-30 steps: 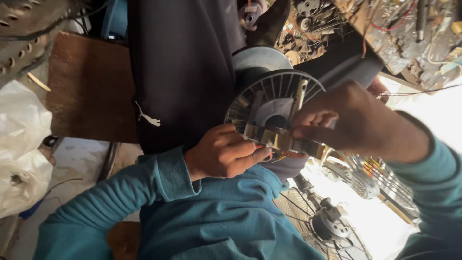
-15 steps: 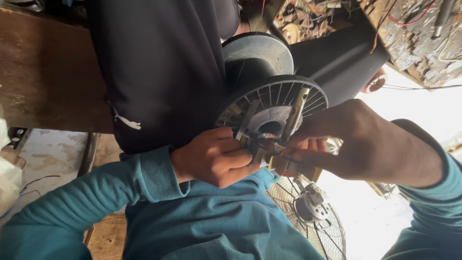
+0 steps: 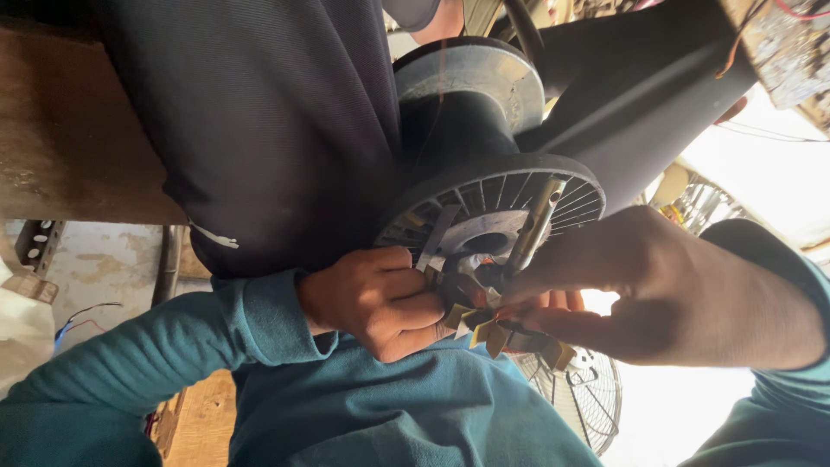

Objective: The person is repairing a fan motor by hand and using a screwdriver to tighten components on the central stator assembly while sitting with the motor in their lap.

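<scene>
My left hand (image 3: 376, 298) and my right hand (image 3: 657, 290) meet in the middle of the view, both closed on a small metal motor core (image 3: 493, 329) with yellowish paper slips sticking out of its slots. A metal shaft (image 3: 532, 229) rises from the core between my fingers. Right behind them stands a large black plastic wire spool (image 3: 484, 164) with a ribbed round flange. Both my sleeves are teal. Much of the core is hidden by my fingers.
A person in dark clothing (image 3: 259, 130) stands close behind the spool. A wire fan guard (image 3: 579, 398) lies low at the right. A brown wooden bench (image 3: 69, 147) is at the left, a cluttered shelf (image 3: 778, 43) at the top right.
The view has closed in on the spool and my hands. My hands stay together on the core, with the right fingers shifted slightly along it.
</scene>
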